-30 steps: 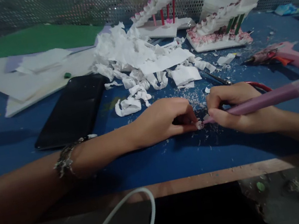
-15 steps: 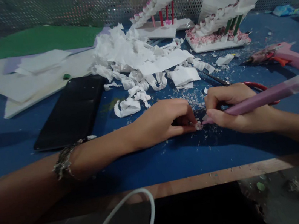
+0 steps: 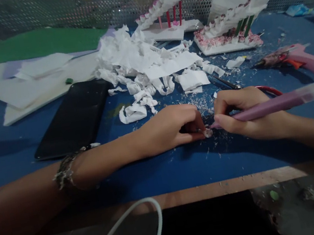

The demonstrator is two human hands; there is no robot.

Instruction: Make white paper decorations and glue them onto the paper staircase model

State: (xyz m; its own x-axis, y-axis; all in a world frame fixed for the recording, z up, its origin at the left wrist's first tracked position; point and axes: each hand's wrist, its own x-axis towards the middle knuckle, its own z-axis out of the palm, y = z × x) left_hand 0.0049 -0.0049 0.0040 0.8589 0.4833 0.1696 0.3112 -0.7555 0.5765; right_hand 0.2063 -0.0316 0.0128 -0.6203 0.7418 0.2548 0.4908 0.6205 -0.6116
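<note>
My left hand (image 3: 173,126) rests on the blue table, pinching a tiny whitish-pink rolled piece (image 3: 208,132) between thumb and finger. My right hand (image 3: 246,112) is closed around a long pink pen (image 3: 275,105) with a pale, translucent rear end. The pen's tip is at the little piece, close to my left fingertips. Behind my right hand lies a pair of scissors (image 3: 268,90) with red handles, partly hidden by the hand. Fine white scraps are scattered around both hands.
A black phone (image 3: 70,120) lies left of a heap of torn white paper (image 3: 134,53). Two small staircase models (image 3: 166,1) stand at the back. A pink glue gun (image 3: 300,57) lies at right. A green sheet (image 3: 39,43) is back left; a white cable (image 3: 157,217) loops in front.
The pen tip has shifted slightly over the small piece, and my right hand has edged a little left with it. The left hand keeps its pinch. The whole view drifts slightly.
</note>
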